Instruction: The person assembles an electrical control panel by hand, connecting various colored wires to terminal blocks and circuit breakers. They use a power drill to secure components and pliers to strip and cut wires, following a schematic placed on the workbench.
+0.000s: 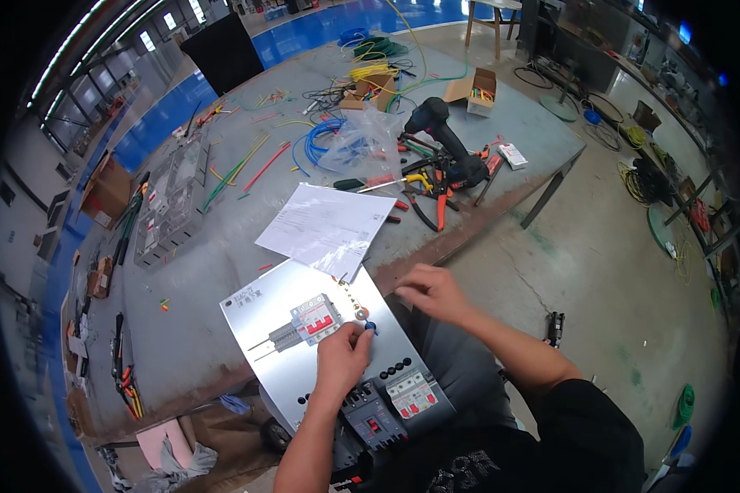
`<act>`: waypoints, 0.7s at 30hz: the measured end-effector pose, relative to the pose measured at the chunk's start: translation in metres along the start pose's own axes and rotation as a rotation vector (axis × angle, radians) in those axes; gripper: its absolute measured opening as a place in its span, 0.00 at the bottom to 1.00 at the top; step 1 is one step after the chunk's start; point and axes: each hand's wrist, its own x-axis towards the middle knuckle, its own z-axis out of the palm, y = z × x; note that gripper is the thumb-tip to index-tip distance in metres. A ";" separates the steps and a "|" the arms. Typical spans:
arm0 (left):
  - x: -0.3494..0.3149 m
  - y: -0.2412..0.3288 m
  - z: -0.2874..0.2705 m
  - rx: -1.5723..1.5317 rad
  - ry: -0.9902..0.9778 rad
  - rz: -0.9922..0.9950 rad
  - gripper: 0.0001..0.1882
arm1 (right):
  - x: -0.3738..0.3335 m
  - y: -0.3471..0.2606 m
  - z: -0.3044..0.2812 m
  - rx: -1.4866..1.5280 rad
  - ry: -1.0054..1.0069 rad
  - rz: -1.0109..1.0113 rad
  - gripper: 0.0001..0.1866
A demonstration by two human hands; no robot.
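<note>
Left hand [344,355] bunched at small blue part [371,327], grip unclear; part just right of fingertips; right hand [437,296] farther off, fingers curled

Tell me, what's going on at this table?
A person is working bare-handed at a shiny metal panel carrying switch units with red levers. The left hand is at a small blue piece; whether it grips it is unclear. The right hand hovers off the panel's right side, its contents unclear. A white sheet overlaps the panel's far end.
</note>
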 end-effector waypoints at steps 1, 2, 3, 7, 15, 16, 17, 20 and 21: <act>-0.001 0.001 0.000 -0.016 0.020 -0.004 0.12 | -0.001 0.008 -0.008 -0.001 0.028 0.066 0.06; -0.001 0.000 0.000 -0.007 0.024 -0.003 0.11 | 0.000 0.017 -0.013 0.010 0.057 0.107 0.06; -0.001 0.000 0.000 0.002 0.029 0.009 0.11 | 0.002 0.014 -0.022 0.020 0.095 0.152 0.06; -0.002 0.006 0.000 0.038 0.045 0.052 0.10 | 0.009 0.028 -0.042 -0.045 0.111 0.225 0.08; -0.006 0.020 -0.004 0.068 0.149 0.212 0.09 | 0.014 0.029 -0.031 -0.062 0.079 0.254 0.09; -0.003 0.016 -0.004 0.070 0.152 0.221 0.09 | 0.017 0.029 -0.032 -0.069 0.084 0.251 0.09; -0.003 0.015 -0.004 0.067 0.161 0.228 0.09 | 0.019 0.028 -0.032 -0.075 0.086 0.250 0.09; -0.004 0.016 -0.005 0.058 0.185 0.253 0.08 | 0.030 0.023 -0.032 -0.065 0.077 0.277 0.09; -0.004 0.016 -0.005 0.063 0.189 0.274 0.08 | 0.033 0.023 -0.031 -0.058 0.073 0.288 0.09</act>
